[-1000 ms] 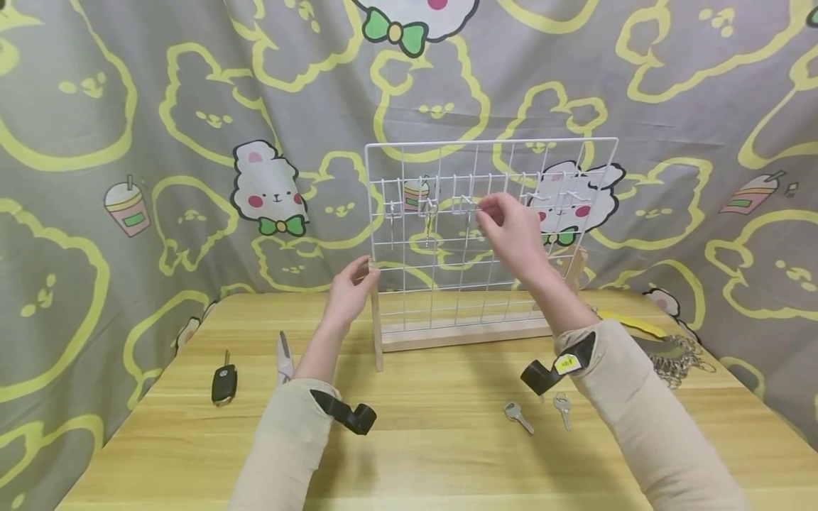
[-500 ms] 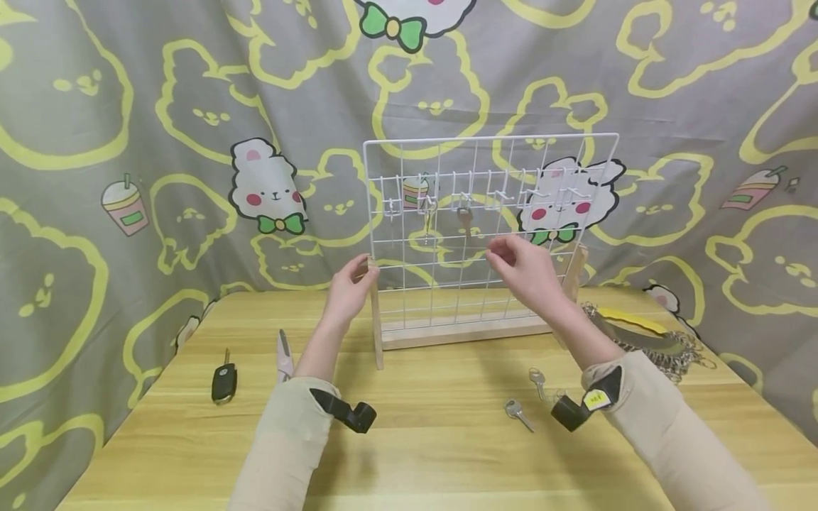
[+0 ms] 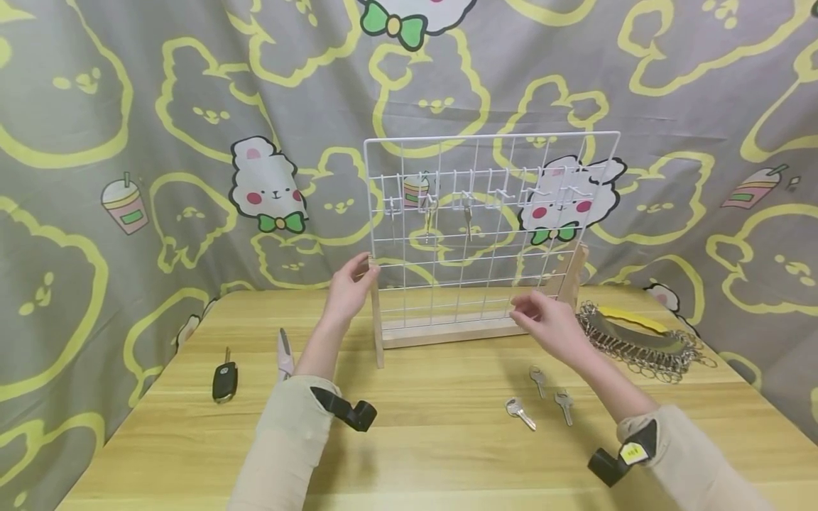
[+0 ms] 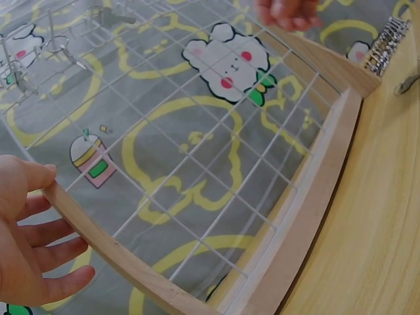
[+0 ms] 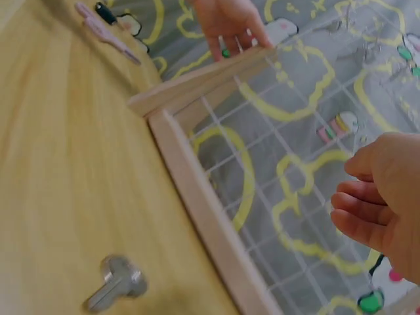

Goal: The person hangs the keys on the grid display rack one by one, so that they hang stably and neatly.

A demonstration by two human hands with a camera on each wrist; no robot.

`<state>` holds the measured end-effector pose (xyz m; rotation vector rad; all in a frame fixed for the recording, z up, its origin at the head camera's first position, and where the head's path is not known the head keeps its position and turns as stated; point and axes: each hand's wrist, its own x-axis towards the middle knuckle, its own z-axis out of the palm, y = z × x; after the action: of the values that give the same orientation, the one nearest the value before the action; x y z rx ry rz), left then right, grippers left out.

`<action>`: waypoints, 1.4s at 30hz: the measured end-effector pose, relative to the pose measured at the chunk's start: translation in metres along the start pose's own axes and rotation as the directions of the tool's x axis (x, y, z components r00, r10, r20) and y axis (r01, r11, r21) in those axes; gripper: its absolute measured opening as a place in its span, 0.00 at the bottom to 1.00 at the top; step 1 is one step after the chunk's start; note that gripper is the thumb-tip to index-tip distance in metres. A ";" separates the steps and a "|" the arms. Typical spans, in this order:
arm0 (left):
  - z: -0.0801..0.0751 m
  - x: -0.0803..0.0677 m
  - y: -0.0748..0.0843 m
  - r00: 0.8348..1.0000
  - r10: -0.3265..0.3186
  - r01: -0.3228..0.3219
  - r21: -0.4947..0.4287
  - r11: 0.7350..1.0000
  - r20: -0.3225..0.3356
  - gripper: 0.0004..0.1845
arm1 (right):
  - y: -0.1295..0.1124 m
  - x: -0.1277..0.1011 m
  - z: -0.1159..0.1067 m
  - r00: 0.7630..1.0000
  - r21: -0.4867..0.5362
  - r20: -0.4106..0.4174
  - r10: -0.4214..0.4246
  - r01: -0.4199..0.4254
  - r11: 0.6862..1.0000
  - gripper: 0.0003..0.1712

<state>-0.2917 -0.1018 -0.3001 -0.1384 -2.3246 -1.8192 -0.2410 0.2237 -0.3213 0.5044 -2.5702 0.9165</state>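
Observation:
A white wire grid rack [image 3: 460, 284] with a wooden stand is upright on the table. My left hand [image 3: 348, 289] holds the top of its left wooden post [image 4: 125, 262] between thumb and fingers. Keys hang from the left hooks; the key [image 3: 469, 221] on the third hook shows clearly. My right hand [image 3: 546, 323], fingers loosely bent and holding nothing, is in front of the grid's lower right part. Three loose keys lie on the table below it: one key [image 3: 520, 413] nearest me, another key [image 3: 564, 407] to its right, and a key [image 3: 537, 380] farther back.
Hooks on the grid's right side, such as one hook [image 3: 535, 191], bear no keys. A bundle of metal key rings [image 3: 639, 355] with a yellow strip [image 3: 633, 319] lies at right. A black car key [image 3: 224, 381] and scissors [image 3: 285, 355] lie at left. A patterned curtain [image 3: 192, 142] hangs behind.
My right hand has let go of the key on the third hook and moved down and right. The released key has turned on its hook. My left hand stays at the post.

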 end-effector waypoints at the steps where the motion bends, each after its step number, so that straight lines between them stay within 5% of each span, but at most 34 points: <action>1: 0.000 0.000 0.000 1.000 -0.001 0.001 0.000 1.000 0.000 0.27 | 0.004 -0.004 0.001 1.000 0.001 0.005 0.008 -0.008 1.000 0.12; 13: 0.000 0.000 -0.001 1.000 0.002 -0.002 0.003 1.000 0.008 0.28 | 0.053 -0.037 0.007 0.992 -0.028 0.090 0.084 -0.082 0.996 0.12; 23: 0.000 0.001 -0.003 1.000 -0.009 0.009 -0.010 1.000 0.003 0.28 | 0.081 -0.050 0.022 0.955 0.018 0.245 0.170 -0.180 0.984 0.16; 42: 0.000 0.000 -0.003 1.000 0.008 -0.008 -0.015 1.000 0.002 0.28 | 0.087 -0.048 0.037 0.958 -0.017 0.234 0.163 -0.163 0.986 0.08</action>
<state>-0.2927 -0.1029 -0.3026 -0.1514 -2.3095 -1.8336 -0.2459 0.2720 -0.4151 0.4288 -2.8612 0.9653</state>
